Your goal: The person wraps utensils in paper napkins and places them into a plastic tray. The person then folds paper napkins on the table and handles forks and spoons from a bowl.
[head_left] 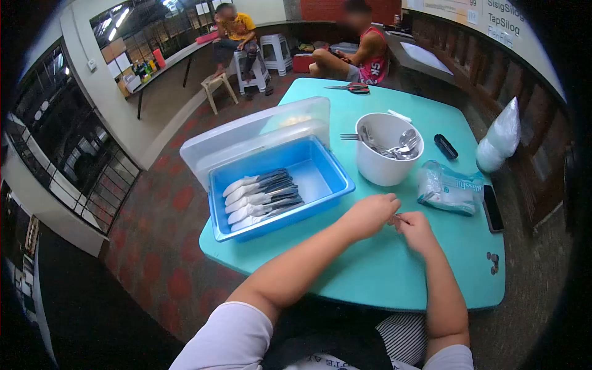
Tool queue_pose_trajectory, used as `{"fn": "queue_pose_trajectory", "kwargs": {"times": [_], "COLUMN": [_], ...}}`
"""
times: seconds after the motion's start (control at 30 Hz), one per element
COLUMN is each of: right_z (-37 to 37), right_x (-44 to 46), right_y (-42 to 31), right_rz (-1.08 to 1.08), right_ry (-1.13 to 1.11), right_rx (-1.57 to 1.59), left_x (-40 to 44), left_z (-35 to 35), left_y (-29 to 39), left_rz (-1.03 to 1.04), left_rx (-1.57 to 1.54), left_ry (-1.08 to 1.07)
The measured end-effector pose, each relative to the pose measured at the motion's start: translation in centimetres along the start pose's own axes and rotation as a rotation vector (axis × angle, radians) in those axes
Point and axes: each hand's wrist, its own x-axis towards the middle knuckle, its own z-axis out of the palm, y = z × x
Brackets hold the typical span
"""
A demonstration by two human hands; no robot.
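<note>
Gripping a small item (pixel 394 220) above the counter (pixel 370 277) with both hands, held at the meeting fingertips; taking that spot as the clock's centre, twelve away from the body. Cannot identify the item, tiny and mostly covered. Have the left hand (pixel 373 216) curled closed over it, fingertips partly hidden, and the right hand (pixel 416 231) closed too, pinching from the four o'clock side. Find a pail (pixel 383 169) just beyond at twelve, full of cutlery (pixel 404 148), with one fork (pixel 349 136) poking past the rim toward nine. See a tub (pixel 311 169) between nine and ten, with bundles (pixel 259 200) lying in a row inside, white ends toward nine, and a lid (pixel 234 145) tilted up along the far side. Have a pack (pixel 453 188) near at two, a phone (pixel 493 209) at three beside it, and coins (pixel 494 262) at four by the counter's edge. Note a black item (pixel 446 147) at one, beyond the pack, and scissors (pixel 357 88) well off between eleven and twelve. Can see two seated people (pixel 240 28) beyond the counter.
</note>
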Motion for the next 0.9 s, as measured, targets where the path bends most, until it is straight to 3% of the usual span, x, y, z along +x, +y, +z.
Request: {"fn": "queue_pose_trajectory", "kwargs": {"times": [0.13, 0.23, 0.43, 0.57, 0.77, 0.9], "right_z": [-1.1, -1.5, -0.9, -1.3, -0.9, -2.6], "right_x": [0.0, 0.2, -0.9, -1.5, -2.2, -1.8], "right_y": [0.0, 0.5, -2.1, -3.2, -3.9, -3.0], "right_rz": [0.155, 0.010, -0.342, -0.377, -0.239, -0.108], "right_ry": [-0.136, -0.105, 0.281, 0.299, 0.226, 0.060], "right_rx": [0.312, 0.235, -0.265, -0.461, -0.517, -0.186], "left_x": [-0.3, -0.3, -0.3, -0.3, -0.1, -0.1], "left_z": [-0.7, -1.2, -1.0, -1.1, -0.6, -0.3], "left_y": [0.8, 1.3, 1.3, 1.7, 1.1, 2.4], "left_rz": [0.078, 0.140, 0.073, 0.006, 0.146, 0.173], "left_rx": [0.008, 0.041, 0.035, 0.064, 0.264, 0.324], "left_ry": [0.042, 0.134, 0.091, 0.025, 0.059, 0.066]}}
